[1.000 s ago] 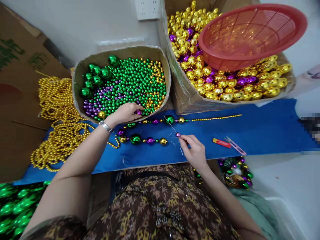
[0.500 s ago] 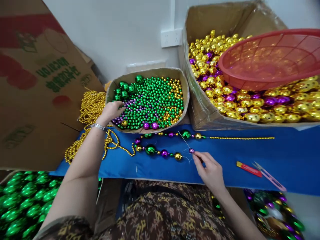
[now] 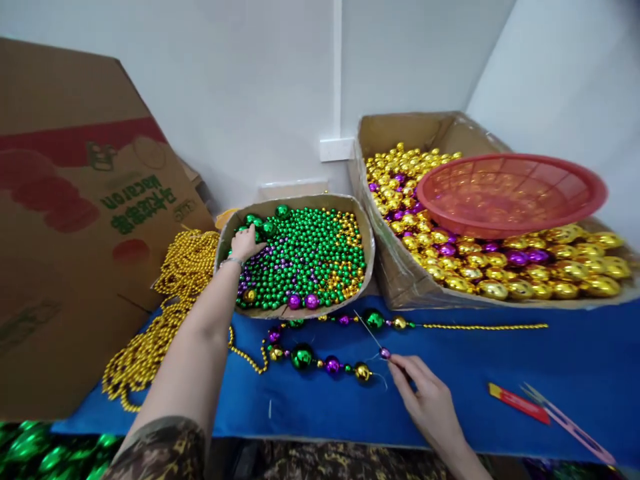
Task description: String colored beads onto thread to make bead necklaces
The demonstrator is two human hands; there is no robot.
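Observation:
My left hand [image 3: 245,244] reaches into the far left corner of a cardboard box [image 3: 369,237] of small green, purple and gold beads, fingers curled over the large green balls [image 3: 265,227]; what it grips is hidden. My right hand [image 3: 423,393] rests on the blue cloth [image 3: 500,360] and pinches a thin needle [image 3: 369,331] with a small purple bead [image 3: 385,353] on it. A partly strung strand [image 3: 320,360] of green, purple and gold balls lies between the hands.
A large carton [image 3: 400,280] of gold and purple balls holds a red plastic basket [image 3: 510,193] at the right. Gold bead chains [image 3: 170,300] are piled at the left against a flattened cardboard box [image 3: 75,220]. A red lighter [image 3: 517,403] and pink snips [image 3: 565,423] lie at the right.
My left hand has moved from the near edge of the bead box to its far left corner. The view has tilted up. My right hand keeps the needle in place.

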